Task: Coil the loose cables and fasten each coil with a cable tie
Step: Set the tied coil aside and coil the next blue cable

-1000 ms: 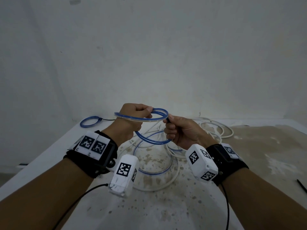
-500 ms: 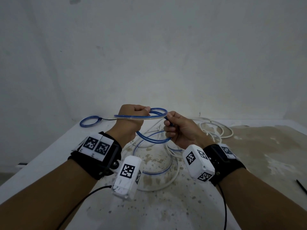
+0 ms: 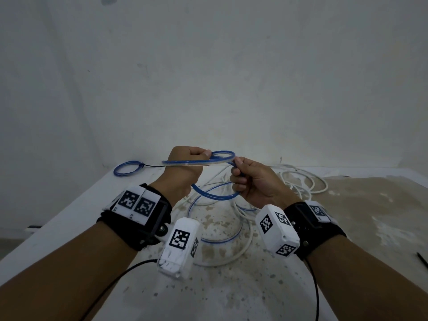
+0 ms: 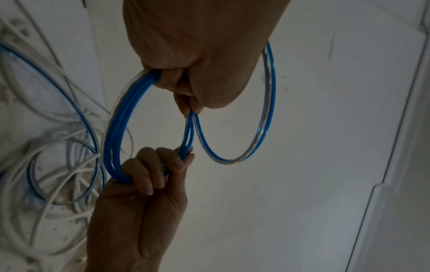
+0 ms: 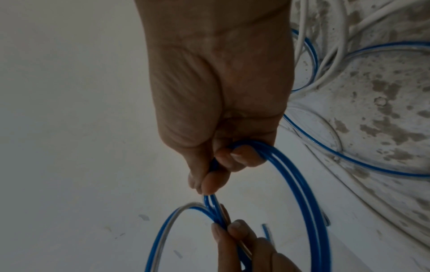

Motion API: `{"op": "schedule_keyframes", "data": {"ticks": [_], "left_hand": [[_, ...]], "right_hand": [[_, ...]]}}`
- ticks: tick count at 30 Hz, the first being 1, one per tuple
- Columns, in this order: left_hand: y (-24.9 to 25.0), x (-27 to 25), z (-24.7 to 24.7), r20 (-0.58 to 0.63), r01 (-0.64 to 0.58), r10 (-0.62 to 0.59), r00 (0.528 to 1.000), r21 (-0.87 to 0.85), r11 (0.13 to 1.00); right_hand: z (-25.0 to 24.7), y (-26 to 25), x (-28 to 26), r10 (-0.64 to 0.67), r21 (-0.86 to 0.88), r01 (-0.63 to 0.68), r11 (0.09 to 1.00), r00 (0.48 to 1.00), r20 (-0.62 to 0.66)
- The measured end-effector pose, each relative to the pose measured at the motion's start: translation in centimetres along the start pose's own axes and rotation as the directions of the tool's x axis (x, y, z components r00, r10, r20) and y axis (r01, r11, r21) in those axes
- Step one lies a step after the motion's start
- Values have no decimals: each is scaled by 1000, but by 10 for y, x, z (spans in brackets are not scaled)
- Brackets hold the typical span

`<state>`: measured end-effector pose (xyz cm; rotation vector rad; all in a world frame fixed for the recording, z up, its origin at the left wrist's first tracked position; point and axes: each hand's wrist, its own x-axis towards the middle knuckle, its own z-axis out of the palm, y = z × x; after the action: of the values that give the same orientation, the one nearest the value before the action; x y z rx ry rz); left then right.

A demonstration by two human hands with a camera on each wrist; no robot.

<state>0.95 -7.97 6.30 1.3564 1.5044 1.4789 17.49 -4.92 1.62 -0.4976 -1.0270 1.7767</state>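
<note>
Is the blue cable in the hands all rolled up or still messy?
Partly rolled: both hands hold blue cable loops, but more trails loose on the table.

I see my two hands (image 3: pixel 185 167) (image 3: pixel 252 181) raised over the counter (image 3: pixel 231 286), sharing one coil (image 3: pixel 215 198). Loose cables (image 3: pixel 231 246) lie beneath them; a tied coil (image 3: pixel 128 170) sits at ten o'clock, more cable (image 3: pixel 308 181) at two.

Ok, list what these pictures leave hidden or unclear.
- Blue coil: head view, the hands cover where its loops cross.
- Left hand, right hand: palms face away.
- Far coil: its tie too small.
- White cables: blurred in left wrist view.
</note>
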Motion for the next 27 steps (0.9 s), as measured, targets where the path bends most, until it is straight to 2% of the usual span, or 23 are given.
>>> {"op": "schedule_keyframes", "data": {"ticks": [2, 5, 7, 10, 12, 18, 22, 27], "left_hand": [[0, -1, 1, -15, 68, -69, 998, -56, 996], [-3, -1, 2, -27, 92, -93, 995, -64, 994], [-4, -1, 2, -30, 58, -59, 998, -43, 997], [-5, -1, 1, -30, -78, 81, 996, 98, 992], [-6, -1, 2, -19, -140, 144, 989, 133, 981], [-11, 2, 2, -58, -82, 88, 994, 100, 992], [-18, 0, -2, 37, -289, 290, 956, 269, 919], [-16, 0, -2, 173, -415, 377, 910, 379, 827]], "right_hand": [[-1, -1, 1, -9, 15, 9, 1000, 1000, -3], [-2, 0, 1, -21, 36, 22, 999, 1000, -14], [-3, 0, 1, -24, -5, 24, 1000, 999, -24], [-3, -1, 2, -31, -72, 29, 997, 999, -31], [-4, -1, 3, -39, -61, 37, 997, 999, -29], [-3, 0, 4, -27, -48, 27, 998, 1000, 3], [-1, -2, 3, -42, -102, 36, 994, 998, -49], [0, 1, 4, -46, -150, 27, 988, 991, -127]]}}
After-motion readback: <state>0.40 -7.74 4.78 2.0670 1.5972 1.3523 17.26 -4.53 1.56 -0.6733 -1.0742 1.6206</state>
